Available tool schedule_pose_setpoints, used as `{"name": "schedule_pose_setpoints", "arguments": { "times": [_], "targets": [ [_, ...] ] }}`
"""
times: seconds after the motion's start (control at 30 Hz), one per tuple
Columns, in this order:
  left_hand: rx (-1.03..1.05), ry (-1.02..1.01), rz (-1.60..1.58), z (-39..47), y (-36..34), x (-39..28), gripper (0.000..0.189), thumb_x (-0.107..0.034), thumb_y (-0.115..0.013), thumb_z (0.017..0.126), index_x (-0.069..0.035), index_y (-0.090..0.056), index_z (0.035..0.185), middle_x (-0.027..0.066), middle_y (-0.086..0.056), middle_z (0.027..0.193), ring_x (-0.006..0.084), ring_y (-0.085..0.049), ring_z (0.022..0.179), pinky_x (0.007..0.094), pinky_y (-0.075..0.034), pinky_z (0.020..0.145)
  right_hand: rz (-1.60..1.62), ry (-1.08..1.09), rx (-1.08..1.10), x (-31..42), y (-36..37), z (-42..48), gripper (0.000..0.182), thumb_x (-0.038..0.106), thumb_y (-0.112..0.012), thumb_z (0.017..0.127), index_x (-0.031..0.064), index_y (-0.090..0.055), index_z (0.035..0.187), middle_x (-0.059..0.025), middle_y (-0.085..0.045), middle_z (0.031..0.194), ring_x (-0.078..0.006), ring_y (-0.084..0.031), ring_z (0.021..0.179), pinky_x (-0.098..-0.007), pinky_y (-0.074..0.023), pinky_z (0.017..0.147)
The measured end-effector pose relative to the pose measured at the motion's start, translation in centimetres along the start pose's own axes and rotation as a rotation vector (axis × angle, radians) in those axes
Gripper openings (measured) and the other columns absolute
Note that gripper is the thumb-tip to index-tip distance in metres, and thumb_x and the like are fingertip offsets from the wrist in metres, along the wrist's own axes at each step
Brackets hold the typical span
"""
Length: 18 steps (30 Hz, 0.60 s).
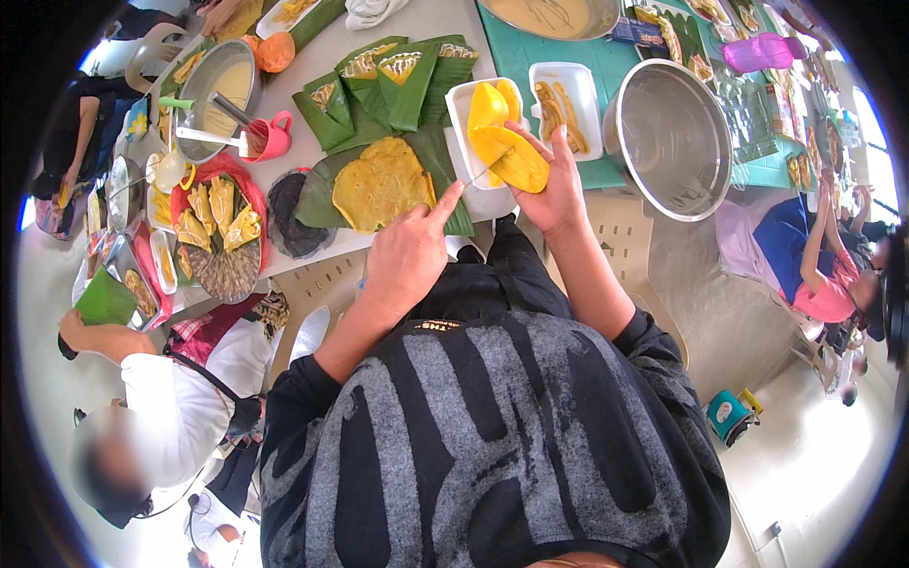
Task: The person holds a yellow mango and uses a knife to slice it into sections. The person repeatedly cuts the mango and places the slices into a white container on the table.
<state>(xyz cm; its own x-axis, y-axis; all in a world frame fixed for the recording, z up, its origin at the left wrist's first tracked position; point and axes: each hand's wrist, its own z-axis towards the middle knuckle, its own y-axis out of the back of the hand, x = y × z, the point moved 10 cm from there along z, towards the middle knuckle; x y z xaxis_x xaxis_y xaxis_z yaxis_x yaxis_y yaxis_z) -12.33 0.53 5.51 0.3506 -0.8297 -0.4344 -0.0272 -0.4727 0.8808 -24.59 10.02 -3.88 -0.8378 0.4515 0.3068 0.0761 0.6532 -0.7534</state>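
My left hand (pixel 412 245) grips a small knife, index finger stretched along it, its handle hidden in the fist. The thin knife blade (pixel 486 170) lies against the cut face of a yellow mango half (pixel 522 160). That half rests in my right hand (pixel 557 184), palm up, fingers around its far side. Just beyond sits a white foam tray (pixel 460 117) with more yellow mango pieces (pixel 488 105). A thin golden pancake (pixel 383 184) lies flat on a banana leaf (pixel 316 202), close to my left hand.
Several folded banana-leaf cones (pixel 405 74) with drizzled filling stand ahead. Rightward are a foam tray of mango peels (pixel 561 113) and a steel bowl (pixel 667 142) at the table edge. Leftward are a batter bowl (pixel 227 78), a pink cup (pixel 270 138) and a person in white (pixel 177 390).
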Motion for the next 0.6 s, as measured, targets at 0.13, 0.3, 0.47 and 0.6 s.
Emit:
{"name": "schedule_pose_setpoints", "arguments": {
  "times": [0.13, 0.3, 0.47, 0.6],
  "targets": [
    [-0.035, 0.031, 0.014, 0.7, 0.6, 0.7, 0.062, -0.002, -0.055, 0.082, -0.030, -0.048, 0.138, 0.0121, -0.056, 0.074, 0.0325, -0.062, 0.069, 0.0440, -0.051, 0.064, -0.001, 0.002, 0.012, 0.3, -0.2, 0.0, 0.073, 0.057, -0.033, 0.098, -0.0061, -0.048, 0.131, -0.0201, -0.052, 0.132, -0.0298, -0.050, 0.124, -0.0396, -0.0374, 0.107],
    [-0.026, -0.011, 0.014, 0.7, 0.5, 0.5, 0.055, -0.007, -0.056, 0.084, -0.027, -0.051, 0.136, 0.0103, -0.057, 0.073, 0.0301, -0.062, 0.070, 0.0425, -0.052, 0.065, 0.008, -0.011, 0.034, 0.3, -0.4, 0.1, 0.073, 0.057, -0.034, 0.098, -0.0066, -0.047, 0.132, -0.0201, -0.052, 0.133, -0.0299, -0.049, 0.124, -0.0393, -0.0369, 0.108],
    [0.008, 0.039, -0.036, 0.9, 0.0, 1.0, 0.049, -0.012, -0.056, 0.088, -0.027, -0.053, 0.134, 0.0115, -0.060, 0.074, 0.0315, -0.063, 0.068, 0.0435, -0.052, 0.063, 0.023, -0.043, 0.050, 0.2, -0.8, 0.0, 0.074, 0.057, -0.034, 0.097, -0.0071, -0.046, 0.133, -0.0201, -0.051, 0.134, -0.0302, -0.049, 0.125, -0.0394, -0.0355, 0.109],
    [0.031, 0.062, -0.235, 1.2, -0.2, 1.8, 0.039, -0.016, -0.053, 0.095, -0.026, -0.054, 0.133, 0.0195, -0.065, 0.087, 0.0359, -0.065, 0.077, 0.0420, -0.052, 0.067, 0.009, -0.056, 0.061, 0.1, -1.2, 0.0, 0.074, 0.056, -0.034, 0.098, -0.0076, -0.046, 0.133, -0.0204, -0.051, 0.134, -0.0306, -0.048, 0.126, -0.0396, -0.0350, 0.109]
  ]
}}
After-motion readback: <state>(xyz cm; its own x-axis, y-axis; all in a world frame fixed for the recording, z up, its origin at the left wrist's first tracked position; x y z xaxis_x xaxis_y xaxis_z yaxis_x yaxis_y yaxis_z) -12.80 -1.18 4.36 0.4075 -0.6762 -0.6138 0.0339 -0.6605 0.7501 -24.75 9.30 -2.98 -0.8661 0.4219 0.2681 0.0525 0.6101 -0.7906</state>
